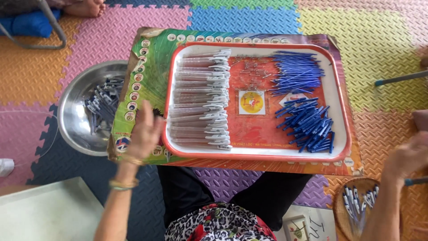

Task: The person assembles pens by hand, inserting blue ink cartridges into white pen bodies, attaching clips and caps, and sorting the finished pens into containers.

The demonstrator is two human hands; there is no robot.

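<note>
Here we see our left hand resting at the left rim of the red tray, fingers loosely together and pointing up, holding nothing that we can make out. Our right hand hovers at the right edge of the view above a small woven basket of blue-and-white pens; it is blurred, so we cannot tell how its fingers stand. The tray sits on a printed cardboard sheet across our lap. Just beside the left hand, inside the tray, lies a neat column of clear pen barrels with white clips. Further right lie blue pen caps, and beyond them a heap of thin blue refills. To the left of the cardboard, on the foam mat, stands a steel bowl holding assembled pens.
</note>
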